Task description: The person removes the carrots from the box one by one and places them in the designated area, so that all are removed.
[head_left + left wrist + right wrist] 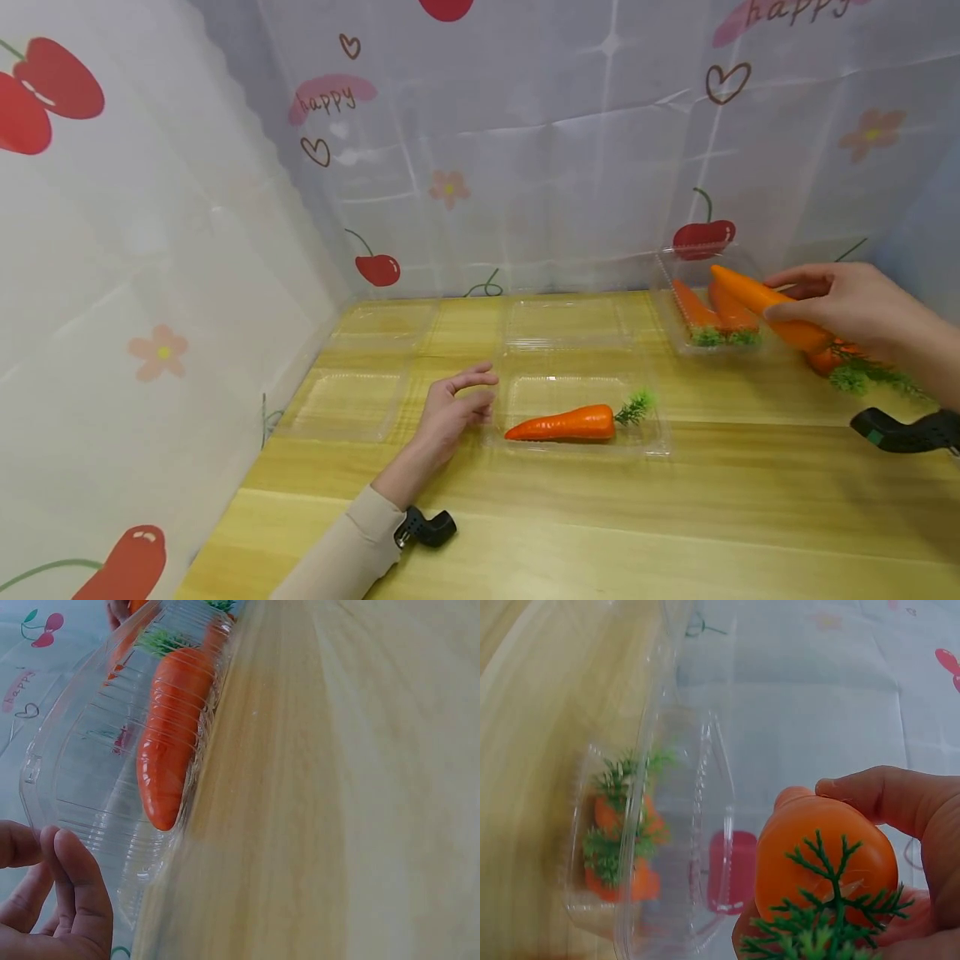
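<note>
My right hand (847, 300) grips an orange toy carrot (750, 292) at the far right, its tip pointing left over a clear box and its green leaves (825, 900) toward the wrist. Inside that right-hand box (667, 333) two carrots (726, 310) lie side by side. Another carrot (821, 360) shows partly beneath the right hand. In the middle, an open clear plastic container (577, 450) holds one carrot (562, 423) lying sideways, leaves to the right. My left hand (450, 408) is at this container's left side; in the left wrist view its thumb and fingertips (71, 847) pinch the rim.
On the left lies another open clear container (348, 404), its lid (386, 325) folded back. The middle container's lid (562, 321) reaches toward the back. A printed sheet (495, 150) hangs behind the wooden table (585, 525) and along its left side.
</note>
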The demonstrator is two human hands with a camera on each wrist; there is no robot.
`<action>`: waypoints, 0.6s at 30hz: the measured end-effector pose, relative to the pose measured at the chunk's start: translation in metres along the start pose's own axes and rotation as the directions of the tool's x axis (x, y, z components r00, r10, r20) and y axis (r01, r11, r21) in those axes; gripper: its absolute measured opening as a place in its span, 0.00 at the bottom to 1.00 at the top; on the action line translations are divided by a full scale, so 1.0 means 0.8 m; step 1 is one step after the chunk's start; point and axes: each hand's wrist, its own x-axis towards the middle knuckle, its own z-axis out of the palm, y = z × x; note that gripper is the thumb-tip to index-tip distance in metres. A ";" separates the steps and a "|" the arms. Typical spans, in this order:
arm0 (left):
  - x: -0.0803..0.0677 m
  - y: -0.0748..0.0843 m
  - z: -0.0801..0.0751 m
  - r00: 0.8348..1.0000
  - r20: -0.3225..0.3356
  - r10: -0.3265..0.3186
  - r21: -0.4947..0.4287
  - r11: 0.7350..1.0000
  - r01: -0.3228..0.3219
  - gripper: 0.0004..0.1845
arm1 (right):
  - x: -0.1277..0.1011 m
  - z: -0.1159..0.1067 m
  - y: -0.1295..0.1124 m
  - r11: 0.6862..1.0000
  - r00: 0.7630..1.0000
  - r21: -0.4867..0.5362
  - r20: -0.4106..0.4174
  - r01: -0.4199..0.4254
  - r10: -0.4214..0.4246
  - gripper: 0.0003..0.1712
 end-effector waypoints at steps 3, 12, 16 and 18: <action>0.000 0.002 -0.001 1.000 0.000 0.002 0.003 1.000 -0.002 0.19 | 0.003 -0.007 0.009 1.000 1.000 0.003 -0.014 -0.012 0.012 0.42; -0.001 0.003 -0.003 1.000 0.005 0.005 0.014 1.000 -0.005 0.19 | 0.017 -0.029 0.056 1.000 0.993 -0.012 -0.112 -0.024 0.023 0.53; -0.002 0.002 -0.003 1.000 0.005 -0.001 0.010 1.000 0.001 0.19 | 0.023 -0.038 0.080 0.997 0.985 -0.003 -0.154 -0.073 0.072 0.50; -0.002 0.003 -0.003 1.000 0.003 0.000 0.009 1.000 0.000 0.20 | 0.027 -0.041 0.094 0.995 0.981 -0.002 -0.169 -0.098 0.096 0.50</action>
